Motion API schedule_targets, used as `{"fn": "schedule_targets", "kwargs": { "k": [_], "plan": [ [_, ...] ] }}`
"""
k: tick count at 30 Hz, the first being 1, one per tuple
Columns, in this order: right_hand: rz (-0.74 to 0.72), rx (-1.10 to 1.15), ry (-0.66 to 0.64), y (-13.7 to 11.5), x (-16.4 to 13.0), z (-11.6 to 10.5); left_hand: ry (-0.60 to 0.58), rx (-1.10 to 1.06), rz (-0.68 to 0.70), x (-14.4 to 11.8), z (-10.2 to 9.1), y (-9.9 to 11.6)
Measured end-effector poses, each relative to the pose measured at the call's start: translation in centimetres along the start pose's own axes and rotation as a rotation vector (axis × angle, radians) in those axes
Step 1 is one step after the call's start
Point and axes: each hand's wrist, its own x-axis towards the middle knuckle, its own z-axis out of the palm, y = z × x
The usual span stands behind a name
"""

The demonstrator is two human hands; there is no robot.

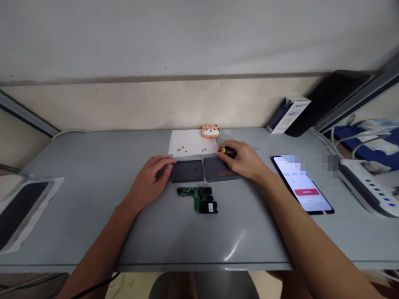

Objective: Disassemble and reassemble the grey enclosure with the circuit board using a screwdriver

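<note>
My left hand rests at the left edge of a dark shallow plastic shell, thumb and index finger apart, their tips touching its corner. My right hand is closed around a screwdriver with a black and yellow handle; its thin shaft points right, past the knuckles. Beneath that hand lies a grey vented casing half with an orange-brown mark, just right of the shell. A green circuit board with black connectors lies on the desk nearer to me. Several small dark screws sit on white paper behind.
An orange animal-faced case stands at the paper's back edge. To the right are a lit phone, a power strip, a white box and a black cylinder. A dark flat device lies far left.
</note>
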Motion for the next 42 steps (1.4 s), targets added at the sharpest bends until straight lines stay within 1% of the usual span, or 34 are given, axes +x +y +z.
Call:
{"fn": "schedule_targets", "kwargs": {
  "k": [5, 12, 18, 23, 27, 32, 34, 37, 42],
  "plan": [
    [-0.005, 0.007, -0.013, 0.00, 0.12, -0.03, 0.001, 0.019, -0.018, 0.12, -0.12, 0.02],
    [-0.019, -0.020, 0.010, 0.24, 0.17, 0.07, -0.007, 0.023, -0.050, 0.34, -0.21, 0.13],
    [-0.054, 0.007, 0.036, 0.40, 0.19, 0.05, 0.033, 0.023, -0.066, 0.49, -0.12, 0.05],
    [-0.045, 0.005, 0.029, 0.28, 0.21, -0.17, 0.029, 0.031, -0.087, 0.56, -0.20, 0.10],
    [-0.046, 0.002, 0.011, 0.34, 0.19, -0.25, 0.053, 0.020, -0.124, 0.56, -0.28, 0.06],
    [-0.069, 0.006, 0.006, 0.54, 0.22, -0.32, 0.065, 0.026, -0.114, 0.51, -0.38, 0.00],
    [-0.077, -0.010, -0.017, 0.56, 0.27, -0.33, 0.057, 0.037, -0.116, 0.46, -0.47, 0.01],
    [-0.069, -0.034, -0.048, 0.49, 0.35, -0.24, 0.056, 0.051, -0.128, 0.40, -0.63, 0.08],
    [-0.002, -0.079, -0.016, 0.12, 0.39, -0.01, 0.054, 0.029, -0.130, 0.41, -0.73, 0.26]
  ]
}}
